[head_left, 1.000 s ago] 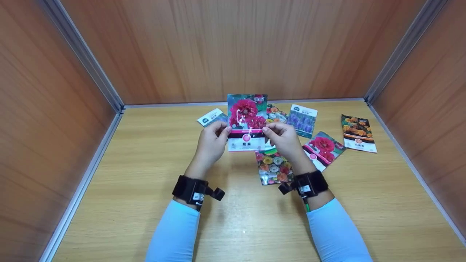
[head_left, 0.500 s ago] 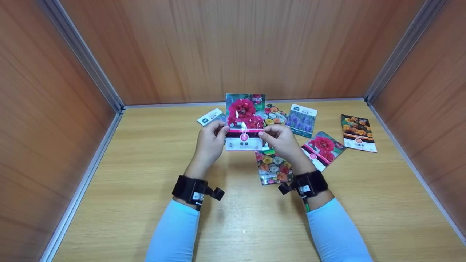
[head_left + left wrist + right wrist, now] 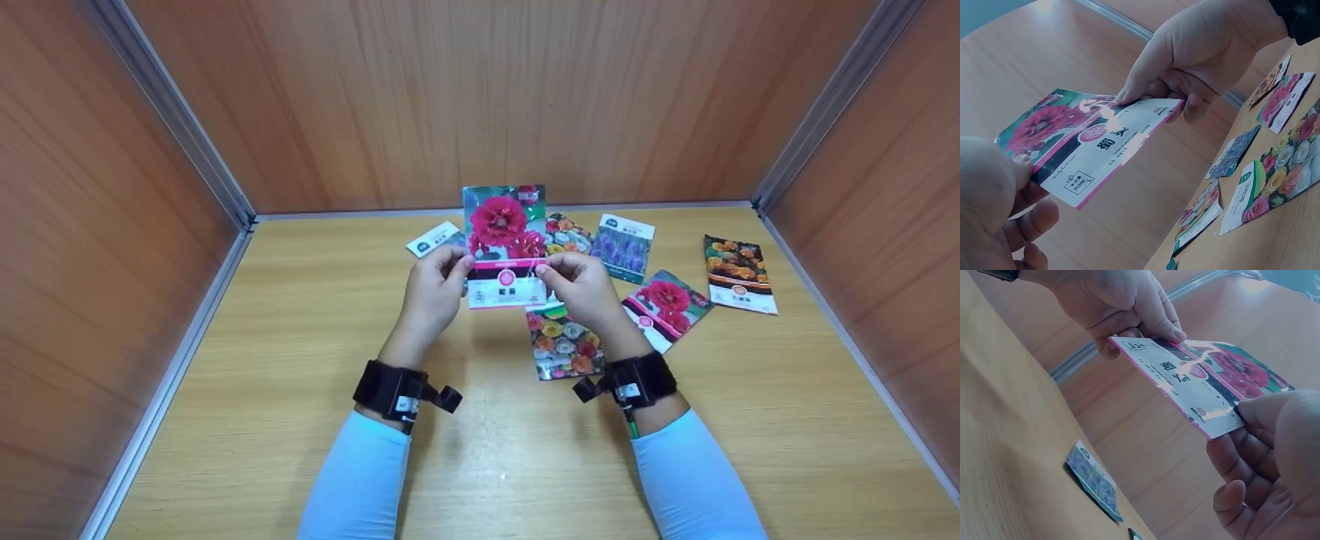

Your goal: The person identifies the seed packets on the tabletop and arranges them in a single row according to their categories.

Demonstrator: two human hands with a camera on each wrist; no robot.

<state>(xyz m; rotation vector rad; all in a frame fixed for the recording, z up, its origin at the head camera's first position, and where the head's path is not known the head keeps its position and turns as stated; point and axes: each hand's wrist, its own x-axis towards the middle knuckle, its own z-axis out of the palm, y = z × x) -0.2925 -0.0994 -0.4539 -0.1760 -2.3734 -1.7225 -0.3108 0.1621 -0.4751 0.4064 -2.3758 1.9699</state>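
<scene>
A flower seed packet (image 3: 501, 225) with a magenta bloom, a pink and black band and a white lower part is held up above the table. My left hand (image 3: 436, 289) pinches its left edge between thumb and fingers. The opposite edge is pinched by my right hand (image 3: 583, 291). Both wrist views show the thumbs on the packet's printed face, with the fingers curled beneath; in the left wrist view the packet (image 3: 1089, 140) tilts away from the table. Below and beside the right hand lies a packet of mixed roses (image 3: 564, 345), partly covered by the held packet and hand.
Other packets lie on the table (image 3: 300, 375): a partly hidden one (image 3: 435, 238) at left, another rose packet (image 3: 568, 234), purple flowers (image 3: 624, 247), a magenta-flower packet (image 3: 669, 301) and orange flowers (image 3: 739, 274) at right. Wooden panels (image 3: 480, 97) enclose the back and sides.
The held packet has shifted slightly left, then risen a little, its tilt changing so the glare on its face has faded. Both hands keep their hold; the packets on the table stay put.
</scene>
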